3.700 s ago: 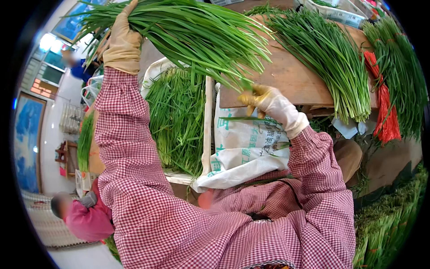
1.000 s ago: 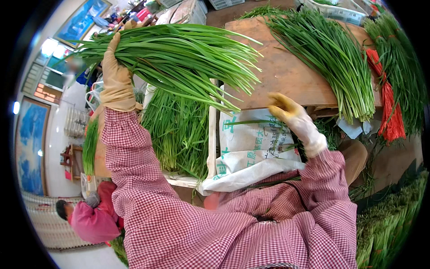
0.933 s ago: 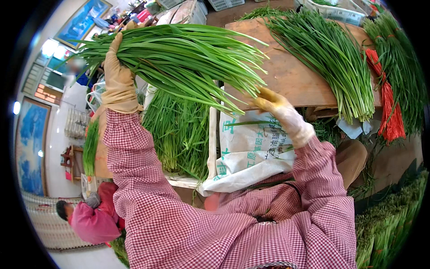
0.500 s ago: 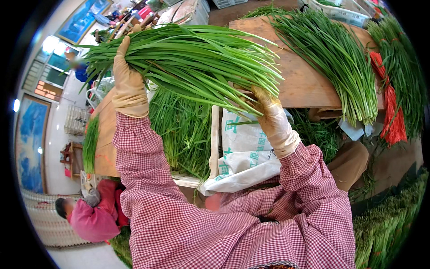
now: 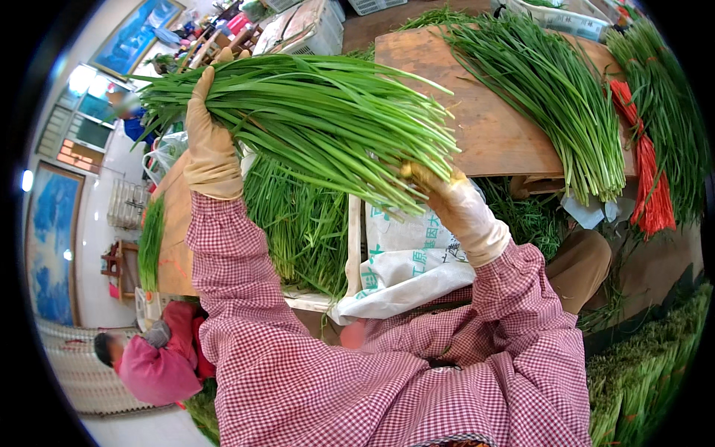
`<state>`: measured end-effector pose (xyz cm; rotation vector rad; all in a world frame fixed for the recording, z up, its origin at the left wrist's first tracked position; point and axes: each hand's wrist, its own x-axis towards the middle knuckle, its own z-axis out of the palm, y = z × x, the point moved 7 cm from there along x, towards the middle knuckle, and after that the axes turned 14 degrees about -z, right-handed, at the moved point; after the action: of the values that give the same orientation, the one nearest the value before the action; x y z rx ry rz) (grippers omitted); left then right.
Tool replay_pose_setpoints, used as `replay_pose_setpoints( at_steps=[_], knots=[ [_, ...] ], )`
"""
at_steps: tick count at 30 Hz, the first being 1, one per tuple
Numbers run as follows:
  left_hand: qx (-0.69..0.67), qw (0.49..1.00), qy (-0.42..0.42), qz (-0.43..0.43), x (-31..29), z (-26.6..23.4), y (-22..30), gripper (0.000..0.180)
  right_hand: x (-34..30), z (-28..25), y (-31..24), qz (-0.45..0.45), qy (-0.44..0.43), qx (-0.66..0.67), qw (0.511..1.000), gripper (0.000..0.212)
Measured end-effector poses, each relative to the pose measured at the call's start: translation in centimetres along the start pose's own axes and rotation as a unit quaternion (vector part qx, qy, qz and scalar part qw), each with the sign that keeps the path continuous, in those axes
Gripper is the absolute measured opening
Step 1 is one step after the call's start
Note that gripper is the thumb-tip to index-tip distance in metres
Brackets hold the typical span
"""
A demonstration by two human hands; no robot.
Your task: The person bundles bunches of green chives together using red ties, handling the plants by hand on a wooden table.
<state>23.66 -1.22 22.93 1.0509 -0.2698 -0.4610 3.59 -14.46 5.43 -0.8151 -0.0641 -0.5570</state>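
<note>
A large bunch of garlic chives [image 5: 298,119] is held up across the view, leafy tips to the left and pale stem ends to the right. Round its leafy part is my gloved left hand [image 5: 205,141], thumb in front and fingers partly hidden behind the leaves. At the stem ends my gloved right hand [image 5: 456,205] has its stained fingers bent against the lower stalks, partly covered by them. Below the bunch, more loose chives [image 5: 305,223] fill a pale-framed container, with a white woven sack [image 5: 410,261] draped beside it.
On the wooden table [image 5: 484,134] lies another chive bunch [image 5: 551,104], with red ties [image 5: 644,164] to its right. Tied bundles [image 5: 655,357] stand at the lower right. A person in pink [image 5: 156,365] sits at the lower left.
The stem end of the bunch has dropped and shifted slightly left. My right hand has moved lower along with it, while my left hand keeps its hold.
</note>
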Motion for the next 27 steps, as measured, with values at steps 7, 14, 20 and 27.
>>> replay_pose_setpoints(
  at_steps=[7, 14, 20, 27],
  knots=[
    [-0.061, 0.977, -0.193, -0.071, 1.9, -4.1, 2.1, 0.032, -8.0, -5.4, -0.8, 0.221, -0.179, -0.117, 0.952, 0.031],
    [-0.032, 0.979, -0.195, -0.053, 1.2, -3.3, 1.9, 0.035, -5.5, -8.8, -3.7, 0.018, -0.084, -0.567, 0.819, 0.044],
    [-0.093, 0.963, -0.251, -0.041, 0.3, -1.7, 1.0, 0.036, 0.2, 1.0, 0.0, 0.09, -0.101, -0.082, 0.987, 0.05],
    [-0.035, 0.985, -0.168, 0.029, -0.6, -2.6, 0.7, 0.031, -2.0, 3.0, 1.3, 0.074, -0.075, -0.07, 0.992, 0.053]
  ],
)
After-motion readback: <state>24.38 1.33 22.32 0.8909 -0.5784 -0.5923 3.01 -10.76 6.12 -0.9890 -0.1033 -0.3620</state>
